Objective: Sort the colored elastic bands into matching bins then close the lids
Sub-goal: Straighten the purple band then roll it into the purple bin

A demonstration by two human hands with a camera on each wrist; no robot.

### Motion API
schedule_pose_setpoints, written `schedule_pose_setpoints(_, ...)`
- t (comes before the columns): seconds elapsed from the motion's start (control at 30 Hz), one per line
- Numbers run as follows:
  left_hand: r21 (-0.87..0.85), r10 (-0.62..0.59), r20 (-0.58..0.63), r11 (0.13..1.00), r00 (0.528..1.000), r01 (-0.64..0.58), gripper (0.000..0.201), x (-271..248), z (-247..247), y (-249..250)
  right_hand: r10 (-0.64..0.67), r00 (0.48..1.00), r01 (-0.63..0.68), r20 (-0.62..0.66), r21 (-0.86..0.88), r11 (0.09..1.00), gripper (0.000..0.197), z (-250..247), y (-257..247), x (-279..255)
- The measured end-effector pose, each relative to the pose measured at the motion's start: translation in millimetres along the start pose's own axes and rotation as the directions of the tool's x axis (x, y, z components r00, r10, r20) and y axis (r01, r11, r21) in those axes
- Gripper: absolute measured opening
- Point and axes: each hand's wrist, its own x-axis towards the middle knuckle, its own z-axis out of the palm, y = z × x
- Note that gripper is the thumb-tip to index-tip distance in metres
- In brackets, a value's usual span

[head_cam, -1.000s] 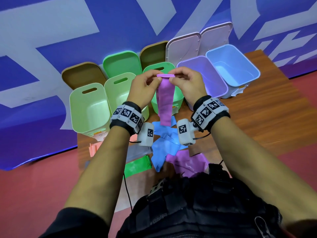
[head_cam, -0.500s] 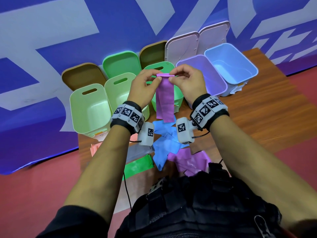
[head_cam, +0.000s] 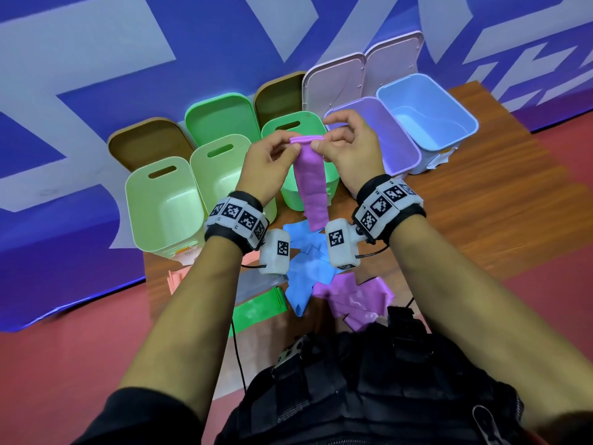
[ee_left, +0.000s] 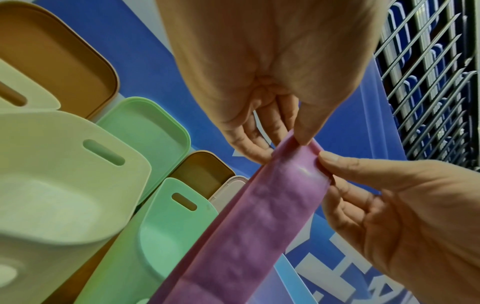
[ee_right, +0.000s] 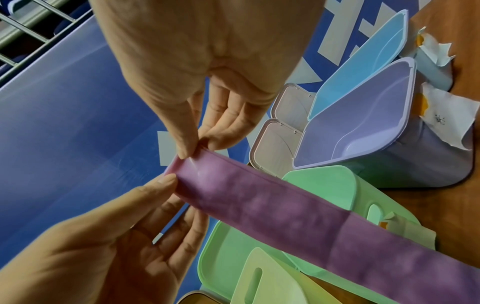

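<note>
A purple elastic band (head_cam: 313, 187) hangs flat in front of the bins, its lower end reaching down to the loose bands on the table. My left hand (head_cam: 290, 148) pinches the left of its top edge and my right hand (head_cam: 321, 142) pinches the right. In the left wrist view my left hand (ee_left: 285, 146) has its thumb and fingers on the band (ee_left: 259, 216). The right wrist view shows my right hand (ee_right: 200, 148) pinching the band (ee_right: 285, 209). The purple bin (head_cam: 407, 155) stands open just right of my hands, the blue bin (head_cam: 462, 123) beside it.
Two pale green bins (head_cam: 144, 220) (head_cam: 202, 175) and a green bin (head_cam: 288, 200) stand open at the left and centre, all lids raised against a blue banner. Loose blue bands (head_cam: 305, 268), purple bands (head_cam: 356, 297), a green band (head_cam: 256, 308) and a pink band (head_cam: 176, 277) lie on the wooden table (head_cam: 481, 203).
Almost nothing differs. Both hands keep their pinch on the purple band's top edge at the same height, and the band hangs as before.
</note>
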Motion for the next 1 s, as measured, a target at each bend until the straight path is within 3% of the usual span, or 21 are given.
schedule_pose_setpoints(0.13,0.002,-0.006,0.01,1.0,1.0,0.006,0.015,-2,1,-1,-0.007,1.0,0.008,0.027,-0.04,0.999,0.016,2,5,0)
schedule_pose_setpoints(0.53,0.04,-0.14,0.026,0.99,0.99,0.139,0.017,-25,10,-48,0.132,0.986,-0.1,0.105,-0.266,0.959,0.028,1,47,-17)
schedule_pose_setpoints(0.73,0.017,-0.262,0.072,0.965,0.962,0.261,0.015,-45,18,-71,0.215,0.966,-0.155,0.141,-0.345,0.926,0.019,-3,84,-38)
schedule_pose_setpoints(0.87,0.048,-0.323,0.111,0.946,0.94,0.319,0.013,-65,27,-87,0.28,0.95,-0.216,0.137,-0.358,0.909,0.034,-7,116,-58)
schedule_pose_setpoints(1.0,0.051,-0.386,0.159,0.922,0.909,0.383,0.017,-79,38,-107,0.345,0.932,-0.255,0.106,-0.486,0.836,0.023,-20,138,-80)
